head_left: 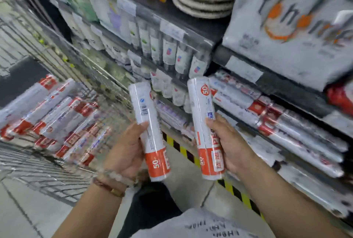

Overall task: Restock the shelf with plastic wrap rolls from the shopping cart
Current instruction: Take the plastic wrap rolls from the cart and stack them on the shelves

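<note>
Judging from how things lie, the restocking is partway done. On the left, a heap of plastic wrap rolls (51, 121) is still held in the shopping cart (47, 171); roughly a dozen can be made out, though blur prevents an exact count, so much of the load is yet to be moved.

Nearer the middle, one roll (148, 127) is held upright by the left hand (126, 153), whose grip is closed around the lower half, thumb on the front and fingers wrapped behind. A beaded bracelet and a thin band (112, 184) are worn on that wrist.

Just to the right, a twin pack of two rolls (205, 125) wrapped together is grasped by the right hand (227, 142), the grip clamped on its right side with the thumb across the front. Its top is raised close to the shelf (286, 86), but nothing has been set down yet. Three rolls are thus in hand, between cart and shelf.

On the far right, rolls already on the shelf (286, 123) are seen lying on their sides in stacked rows; about six to eight can be told apart, the rest being smeared. Space above them appears to remain, so further rolls could probably be laid on top.
</note>
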